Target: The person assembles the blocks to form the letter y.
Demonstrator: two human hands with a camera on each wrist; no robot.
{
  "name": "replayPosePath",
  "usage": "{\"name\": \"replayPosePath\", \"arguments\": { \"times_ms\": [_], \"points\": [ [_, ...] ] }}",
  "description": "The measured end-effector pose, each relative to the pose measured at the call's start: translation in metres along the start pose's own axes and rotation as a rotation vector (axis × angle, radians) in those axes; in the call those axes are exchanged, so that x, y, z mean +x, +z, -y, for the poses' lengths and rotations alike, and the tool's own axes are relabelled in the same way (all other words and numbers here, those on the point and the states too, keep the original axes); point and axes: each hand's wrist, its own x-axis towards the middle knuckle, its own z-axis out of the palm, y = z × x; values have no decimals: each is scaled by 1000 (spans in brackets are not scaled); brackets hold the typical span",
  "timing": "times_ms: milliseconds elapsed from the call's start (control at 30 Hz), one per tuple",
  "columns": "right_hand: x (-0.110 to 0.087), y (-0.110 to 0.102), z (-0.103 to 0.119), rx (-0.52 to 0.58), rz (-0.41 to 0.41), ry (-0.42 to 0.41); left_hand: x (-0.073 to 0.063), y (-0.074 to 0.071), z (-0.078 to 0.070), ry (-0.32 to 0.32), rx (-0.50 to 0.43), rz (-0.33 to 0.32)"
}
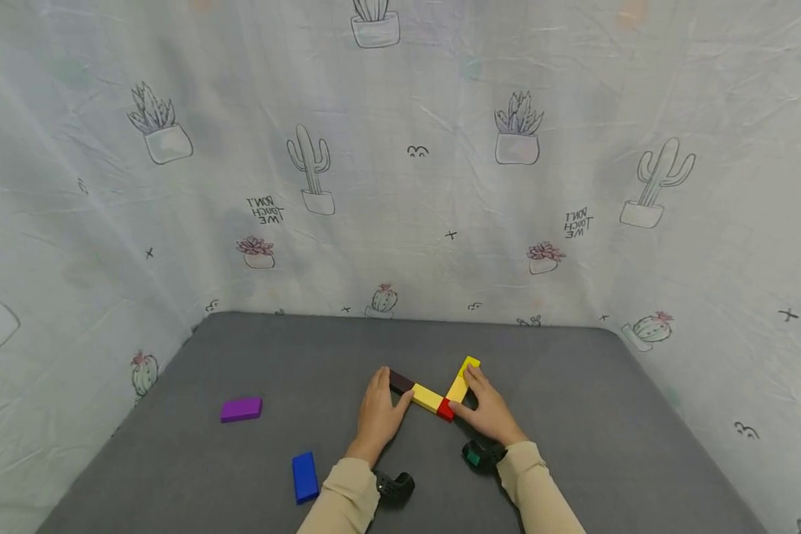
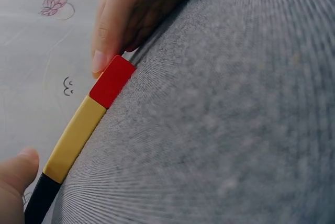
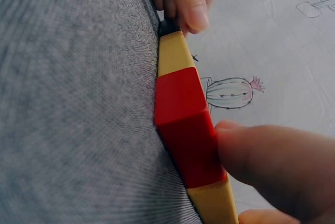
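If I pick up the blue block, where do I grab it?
Probably pinch the blue block across the middle of its long sides, coming from above and slightly left: it lies flat, narrower across than along, and the left sleeve looks close on its right.

left hand point(image 1: 377, 415), right hand point(image 1: 491, 412), thumbs point(image 1: 403, 403) inward

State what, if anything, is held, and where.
Grip cannot be told: left hand touches the dark block's outer end; right hand's thumb touches the red block's side.
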Motion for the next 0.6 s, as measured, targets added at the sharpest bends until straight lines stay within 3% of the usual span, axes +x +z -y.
{"name": "replayPosePath", "arguments": {
  "times_ms": [267,600],
  "points": [
    [-2,0,1,0,7,2,-2,1,1,-29,-103,-26],
    [-1,0,0,-7,-9,-10,-2,-10,-8,57,-92,-39]
  ]
}}
